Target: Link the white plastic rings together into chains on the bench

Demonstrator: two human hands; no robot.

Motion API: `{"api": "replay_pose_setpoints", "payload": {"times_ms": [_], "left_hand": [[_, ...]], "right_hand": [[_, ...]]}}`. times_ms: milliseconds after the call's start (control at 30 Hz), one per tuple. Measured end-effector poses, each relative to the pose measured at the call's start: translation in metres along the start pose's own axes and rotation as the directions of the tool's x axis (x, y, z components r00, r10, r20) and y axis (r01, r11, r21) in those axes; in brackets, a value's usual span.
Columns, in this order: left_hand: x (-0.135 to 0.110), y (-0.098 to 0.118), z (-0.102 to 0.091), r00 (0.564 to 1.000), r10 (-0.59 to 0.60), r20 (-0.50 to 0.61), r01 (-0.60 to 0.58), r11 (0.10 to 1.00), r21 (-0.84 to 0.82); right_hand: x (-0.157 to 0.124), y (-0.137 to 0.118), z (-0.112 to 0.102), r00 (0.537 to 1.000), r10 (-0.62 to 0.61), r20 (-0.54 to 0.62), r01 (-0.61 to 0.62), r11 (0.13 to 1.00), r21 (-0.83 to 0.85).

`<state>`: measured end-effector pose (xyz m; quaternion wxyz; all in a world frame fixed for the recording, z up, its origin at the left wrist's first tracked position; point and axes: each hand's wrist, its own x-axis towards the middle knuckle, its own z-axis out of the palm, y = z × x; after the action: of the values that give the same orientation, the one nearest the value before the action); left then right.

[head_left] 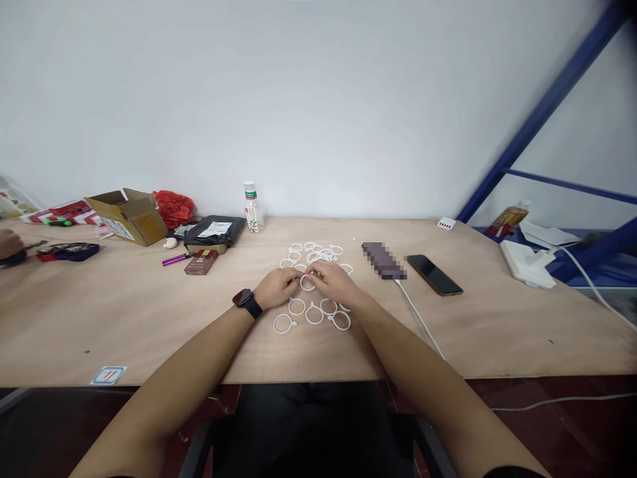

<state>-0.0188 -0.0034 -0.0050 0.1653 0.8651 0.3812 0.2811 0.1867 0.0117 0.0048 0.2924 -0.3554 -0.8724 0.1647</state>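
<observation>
The step in hand seems to be handling one thin, white, plastic-looking ring (308, 291), between loose white rings (314, 324) near and a ring pile (324, 256) far. The right hand (336, 283) pinches its far edge; the left hand (275, 288) is close beside (whether gripping, I cannot tell). The next move calls for a steady pinch.

You get soft light on the wall (308, 106), faint shadows on the tabletop (497, 338), wide-angle stretch, a darkened right edge, and pixelation over a purple object (384, 260)

Rings (314, 323) smooth plastic; tabletop (164, 325) matt wood; carton (144, 224) matt cardboard; phone screen (434, 274) glossy.
</observation>
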Motion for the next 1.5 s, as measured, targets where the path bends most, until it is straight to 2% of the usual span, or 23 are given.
{"api": "replay_pose_setpoints", "payload": {"times_ms": [367,567,700,900,1267,1400,1467,1500], "left_hand": [[0.000,0.002,-0.002,1.000,-0.017,0.015,0.017,1.000,0.003],[0.000,-0.002,0.002,0.999,-0.031,-0.033,0.031,1.000,-0.003],[0.000,-0.003,0.002,0.997,-0.023,-0.078,0.024,1.000,0.005],[0.000,-0.003,0.002,0.998,-0.009,-0.063,0.010,1.000,0.023],[0.003,0.008,0.003,0.996,0.067,-0.050,-0.064,0.996,0.067],[0.002,0.000,0.001,0.992,-0.013,-0.129,0.031,0.990,0.138],[0.001,-0.006,0.000,0.988,-0.072,-0.140,0.101,0.971,0.217],[0.000,-0.008,0.000,0.985,-0.103,-0.136,0.136,0.956,0.260]], "right_hand": [[0.000,0.005,0.002,1.000,0.003,0.010,-0.003,1.000,0.013],[-0.002,0.005,0.005,0.998,0.052,-0.026,-0.050,0.995,0.085],[-0.001,0.003,0.002,0.998,0.061,0.022,-0.063,0.993,0.101],[0.001,0.003,-0.001,0.995,0.041,0.088,-0.050,0.994,0.094],[0.003,0.007,-0.003,0.998,0.064,-0.015,-0.062,0.992,0.114],[0.003,0.013,-0.018,0.990,0.110,-0.091,-0.106,0.993,0.054],[0.001,0.022,-0.028,0.979,0.166,-0.114,-0.171,0.985,-0.034],[0.000,0.027,-0.033,0.974,0.211,-0.086,-0.217,0.974,-0.071]]}}
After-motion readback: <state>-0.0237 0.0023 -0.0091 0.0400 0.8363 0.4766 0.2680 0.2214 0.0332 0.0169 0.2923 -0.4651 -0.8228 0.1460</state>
